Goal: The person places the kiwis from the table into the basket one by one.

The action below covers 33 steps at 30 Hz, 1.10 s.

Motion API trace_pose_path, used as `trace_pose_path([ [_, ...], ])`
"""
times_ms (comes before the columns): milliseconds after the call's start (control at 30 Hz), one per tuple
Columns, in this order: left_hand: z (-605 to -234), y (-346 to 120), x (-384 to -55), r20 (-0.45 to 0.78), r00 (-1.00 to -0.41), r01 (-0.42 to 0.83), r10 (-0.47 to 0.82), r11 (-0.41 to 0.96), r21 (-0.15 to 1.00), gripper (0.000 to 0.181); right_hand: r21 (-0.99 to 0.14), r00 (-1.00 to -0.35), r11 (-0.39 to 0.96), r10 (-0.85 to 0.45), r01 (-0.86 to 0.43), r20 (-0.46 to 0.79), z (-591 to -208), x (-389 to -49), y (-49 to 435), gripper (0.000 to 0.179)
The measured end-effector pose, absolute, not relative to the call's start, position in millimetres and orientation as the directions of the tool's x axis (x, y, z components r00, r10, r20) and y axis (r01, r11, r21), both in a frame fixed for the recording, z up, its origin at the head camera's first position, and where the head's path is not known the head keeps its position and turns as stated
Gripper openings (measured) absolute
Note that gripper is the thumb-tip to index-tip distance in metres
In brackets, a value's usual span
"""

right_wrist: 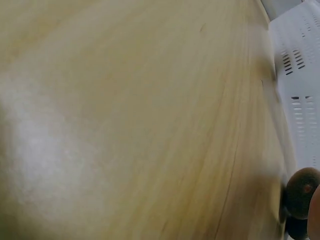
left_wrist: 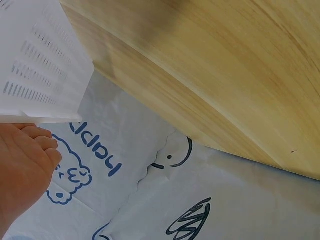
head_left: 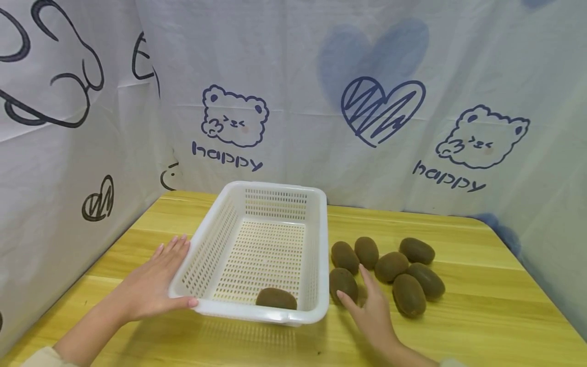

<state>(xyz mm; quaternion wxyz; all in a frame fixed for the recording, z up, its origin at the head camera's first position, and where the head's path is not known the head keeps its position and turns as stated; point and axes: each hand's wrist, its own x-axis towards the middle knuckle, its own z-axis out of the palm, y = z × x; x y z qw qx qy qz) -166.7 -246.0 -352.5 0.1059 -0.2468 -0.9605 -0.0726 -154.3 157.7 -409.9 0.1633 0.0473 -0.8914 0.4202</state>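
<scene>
A white perforated plastic basket [head_left: 316, 265] stands on the table, with one brown kiwi [head_left: 276, 298] inside at its near end. My left hand [head_left: 153, 285] rests against the basket's left side, fingers extended along the rim and thumb at the near left corner. To the right of the basket lie several more kiwis [head_left: 409, 295]. My right hand [head_left: 373, 313] reaches in among them, thumb and index finger spread. Its thumb tip overlaps the kiwi [head_left: 342, 284] nearest the basket. In the right wrist view, a kiwi [right_wrist: 301, 192] shows beside a finger at the right edge.
The wooden table [head_left: 495, 306] has a yellow grain. White cloth [head_left: 293, 137] with bear, heart and "happy" drawings hangs behind it, and more of the cloth [head_left: 55, 168] runs along the left side.
</scene>
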Motion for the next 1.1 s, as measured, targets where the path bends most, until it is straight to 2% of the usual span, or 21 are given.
trace_pose_path([
  [233, -353, -246, -166, 0.241, -0.857, 0.488, 0.456, 0.867, 0.095, 0.109, -0.767, -0.977, 0.635, 0.089, -0.094, 0.193, -416, -155, 155, 0.08],
  [433, -353, -246, -166, 0.239, -0.858, 0.487, 0.455, 0.868, 0.094, 0.109, -0.781, -0.984, 0.623, 0.113, -0.036, 0.135, -425, -155, 153, 0.078],
  [800, -352, -245, -166, 0.225, -0.868, 0.476, 0.444, 0.872, 0.117, 0.107, -0.784, -0.975, 0.615, 0.109, -0.088, 0.194, -430, -159, 152, 0.076],
  [1100, -353, -246, -167, 0.246, -0.856, 0.49, 0.455, 0.865, 0.106, 0.108, -0.793, -0.975, 0.604, 0.111, -0.087, 0.192, -428, -161, 151, 0.072],
])
